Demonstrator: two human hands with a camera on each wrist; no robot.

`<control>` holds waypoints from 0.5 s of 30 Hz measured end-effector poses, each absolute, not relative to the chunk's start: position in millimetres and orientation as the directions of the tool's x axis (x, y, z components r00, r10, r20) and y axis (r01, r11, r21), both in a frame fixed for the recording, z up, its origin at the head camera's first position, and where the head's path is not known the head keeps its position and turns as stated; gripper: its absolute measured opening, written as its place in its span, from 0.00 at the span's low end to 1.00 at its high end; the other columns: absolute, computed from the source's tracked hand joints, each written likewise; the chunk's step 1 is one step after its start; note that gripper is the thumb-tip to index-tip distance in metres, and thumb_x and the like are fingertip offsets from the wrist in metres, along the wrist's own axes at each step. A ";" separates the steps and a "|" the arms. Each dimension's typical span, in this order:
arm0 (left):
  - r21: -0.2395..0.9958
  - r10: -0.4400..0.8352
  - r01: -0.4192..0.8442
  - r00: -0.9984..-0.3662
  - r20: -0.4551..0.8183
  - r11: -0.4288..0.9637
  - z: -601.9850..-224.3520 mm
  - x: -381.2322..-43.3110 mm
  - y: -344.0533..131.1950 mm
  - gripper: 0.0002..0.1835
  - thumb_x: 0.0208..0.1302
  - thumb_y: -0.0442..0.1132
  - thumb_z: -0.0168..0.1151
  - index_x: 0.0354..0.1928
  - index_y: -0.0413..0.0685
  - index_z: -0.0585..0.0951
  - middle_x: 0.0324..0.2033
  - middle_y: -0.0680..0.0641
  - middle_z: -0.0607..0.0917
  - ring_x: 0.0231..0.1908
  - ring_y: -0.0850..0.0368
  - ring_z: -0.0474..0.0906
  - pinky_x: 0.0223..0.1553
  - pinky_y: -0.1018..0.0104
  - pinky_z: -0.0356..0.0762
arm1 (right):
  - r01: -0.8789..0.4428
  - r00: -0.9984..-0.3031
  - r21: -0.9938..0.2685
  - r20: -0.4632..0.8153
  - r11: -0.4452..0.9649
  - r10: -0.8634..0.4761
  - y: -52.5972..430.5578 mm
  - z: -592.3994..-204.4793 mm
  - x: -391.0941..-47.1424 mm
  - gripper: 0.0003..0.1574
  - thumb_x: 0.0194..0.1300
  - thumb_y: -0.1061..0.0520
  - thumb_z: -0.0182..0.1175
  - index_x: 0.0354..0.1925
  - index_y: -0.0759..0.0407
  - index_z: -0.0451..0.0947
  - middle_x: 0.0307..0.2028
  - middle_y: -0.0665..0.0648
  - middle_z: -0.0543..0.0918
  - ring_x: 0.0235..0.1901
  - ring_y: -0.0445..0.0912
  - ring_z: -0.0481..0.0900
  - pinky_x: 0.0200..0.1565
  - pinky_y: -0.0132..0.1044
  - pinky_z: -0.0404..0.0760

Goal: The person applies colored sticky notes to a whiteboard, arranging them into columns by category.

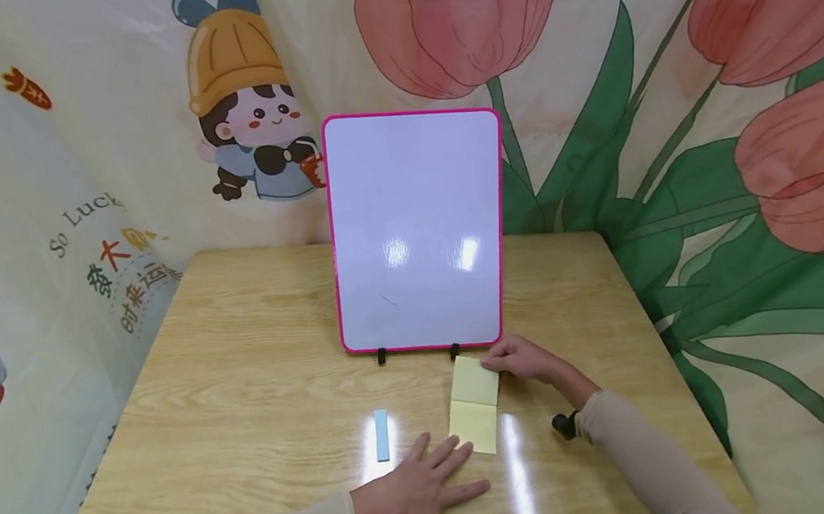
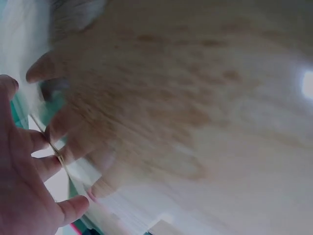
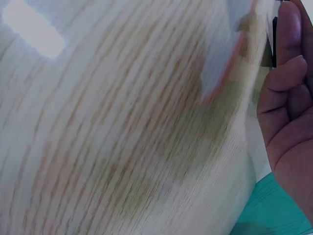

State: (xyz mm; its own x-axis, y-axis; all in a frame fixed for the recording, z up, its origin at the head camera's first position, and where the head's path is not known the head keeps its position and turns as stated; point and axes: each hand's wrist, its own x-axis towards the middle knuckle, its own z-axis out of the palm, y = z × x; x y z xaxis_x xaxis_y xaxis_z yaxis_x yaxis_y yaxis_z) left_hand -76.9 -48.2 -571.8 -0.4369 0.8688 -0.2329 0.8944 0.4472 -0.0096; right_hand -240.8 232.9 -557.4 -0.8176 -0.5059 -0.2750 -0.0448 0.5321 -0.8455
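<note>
A pale yellow piece of paper (image 1: 473,402), like sticky notes, lies below the whiteboard with a line across its middle; whether it is one creased sheet or two notes I cannot tell. Thumb and fingers of my right hand (image 1: 524,360) pinch its upper right corner. Spread out flat, my left hand (image 1: 429,490) has its fingertips at the paper's lower left edge. The left wrist view shows the left hand (image 2: 29,166) with fingers apart, and the right wrist view shows the right hand (image 3: 291,107) with curled fingers; the paper is hard to make out in both.
A whiteboard (image 1: 416,223) with a pink frame stands on black feet at the back of the wooden table (image 1: 241,350). Left of the paper lies a narrow light blue strip (image 1: 381,435). A printed cloth (image 1: 559,149) hangs behind and beside the table.
</note>
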 end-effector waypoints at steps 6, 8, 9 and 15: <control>-0.006 0.865 0.890 -0.446 -0.231 0.457 -573.9 -70.7 -45.2 0.43 0.59 0.82 0.18 0.76 0.81 0.46 0.78 0.50 0.51 0.77 0.50 0.48 0.69 0.37 0.56 | 0.023 -0.866 -0.840 -0.288 0.543 -0.408 244.8 -532.2 -247.8 0.22 0.73 0.48 0.57 0.35 0.66 0.84 0.28 0.56 0.81 0.31 0.57 0.76 0.32 0.42 0.76; -0.001 0.861 0.884 -0.455 -0.227 0.467 -574.5 -69.8 -43.7 0.43 0.59 0.82 0.18 0.76 0.81 0.46 0.78 0.49 0.51 0.77 0.49 0.48 0.70 0.37 0.55 | 0.018 -0.857 -0.842 -0.290 0.540 -0.425 243.0 -523.3 -248.7 0.22 0.74 0.49 0.55 0.38 0.66 0.83 0.29 0.56 0.83 0.34 0.60 0.80 0.33 0.45 0.78; 0.005 0.859 0.881 -0.459 -0.226 0.472 -574.7 -69.4 -43.1 0.43 0.59 0.82 0.18 0.76 0.81 0.46 0.78 0.49 0.51 0.77 0.49 0.48 0.70 0.37 0.55 | 0.022 -0.856 -0.847 -0.291 0.531 -0.428 240.9 -520.0 -249.5 0.22 0.75 0.49 0.53 0.40 0.67 0.83 0.30 0.57 0.84 0.35 0.61 0.81 0.34 0.45 0.78; 0.042 0.858 0.872 -0.470 -0.207 0.488 -575.0 -67.0 -41.0 0.43 0.60 0.82 0.19 0.77 0.79 0.48 0.78 0.48 0.53 0.77 0.48 0.50 0.70 0.36 0.53 | 0.084 -0.879 -0.861 -0.301 0.501 -0.370 229.3 -501.6 -250.6 0.24 0.79 0.52 0.45 0.47 0.71 0.77 0.33 0.58 0.82 0.33 0.52 0.80 0.35 0.43 0.80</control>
State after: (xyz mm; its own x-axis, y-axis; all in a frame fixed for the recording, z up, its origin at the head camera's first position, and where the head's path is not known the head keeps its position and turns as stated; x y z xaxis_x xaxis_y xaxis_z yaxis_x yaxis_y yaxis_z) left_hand -67.0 -41.0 -575.0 -0.4702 0.8579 -0.2070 0.8718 0.4880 0.0422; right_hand -250.6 229.3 -501.6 -0.8787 -0.3703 -0.3013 0.0842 0.5012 -0.8613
